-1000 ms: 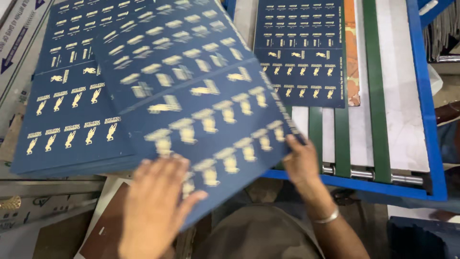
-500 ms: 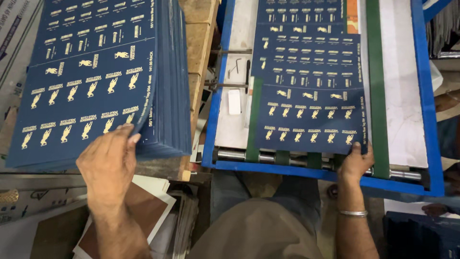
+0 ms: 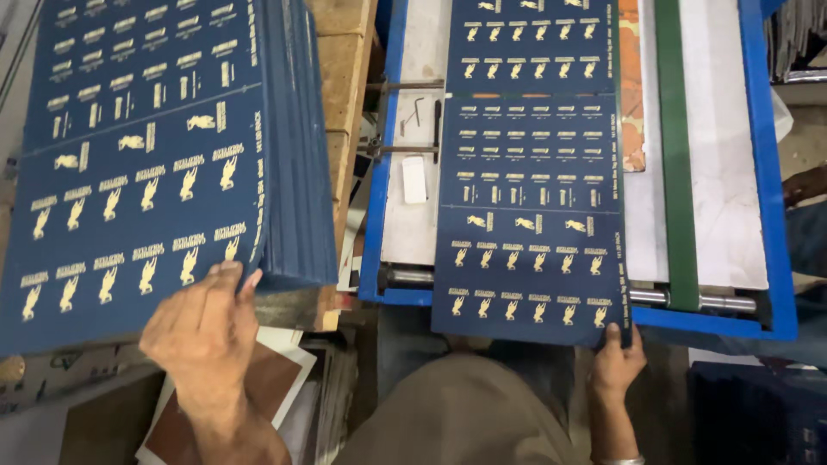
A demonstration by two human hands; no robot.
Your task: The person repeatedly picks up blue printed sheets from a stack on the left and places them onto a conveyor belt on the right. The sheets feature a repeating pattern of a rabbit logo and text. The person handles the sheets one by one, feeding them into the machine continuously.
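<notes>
2 hands: both busy, 1 per sheet area.
L hand [image 3: 205,331]: fingers curled over near edge of top sheet on stack of dark-blue printed sheets [image 3: 155,164]; thumb on top, seems to pinch or lift that edge, can't tell if it's free of the pile yet.
R hand [image 3: 616,366]: fingertips grip near-right corner of single blue sheet [image 3: 527,232], which lies flat on feed table [image 3: 724,215] inside blue frame [image 3: 780,172]; near edge overhangs frame toward the person.
Further sheet [image 3: 530,39]: same print, lies ahead on table, just beyond the held one.
Green belt [image 3: 674,146]: runs lengthwise, right of sheet, apart from it.
Step (judged): feeding sheets 1 at a time, stack to table.
Next move needs: square sheet to its side edge, separate just 1 sheet from the stack.
</notes>
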